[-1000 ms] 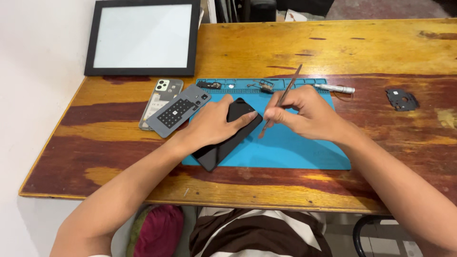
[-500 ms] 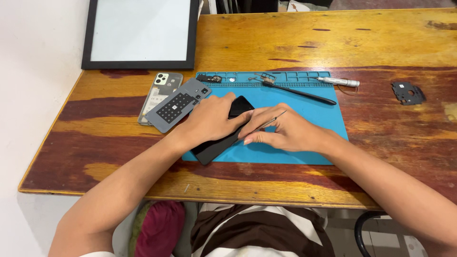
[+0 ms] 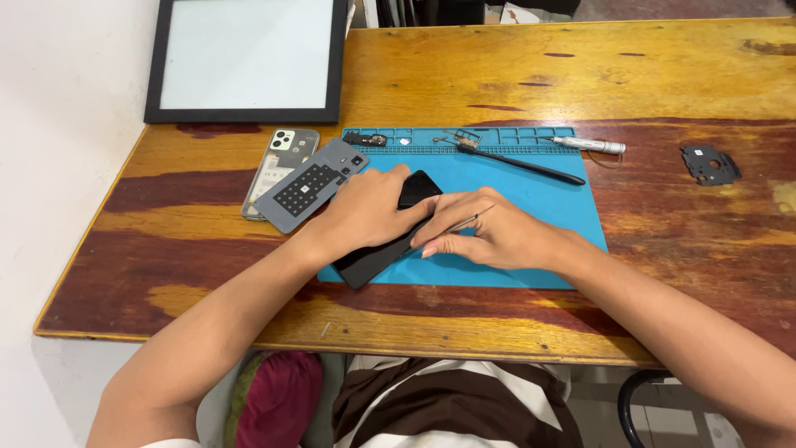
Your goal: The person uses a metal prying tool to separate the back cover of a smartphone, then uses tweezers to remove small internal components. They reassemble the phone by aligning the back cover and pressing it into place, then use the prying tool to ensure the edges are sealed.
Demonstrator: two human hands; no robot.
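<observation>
Left hand (image 3: 369,207) lying flat, pressing down black phone (image 3: 390,236) on blue mat (image 3: 531,207). Right hand (image 3: 489,236) closed, pinching thin metal tool (image 3: 471,221), tip working phone edge just left of fingers. Step likely prying seam; next calling for steady, shallow leverage.

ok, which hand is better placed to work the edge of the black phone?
Right hand: it holds the thin metal tool with its tip at the black phone. The left hand lies flat on the phone, pinning it to the blue mat.
</observation>
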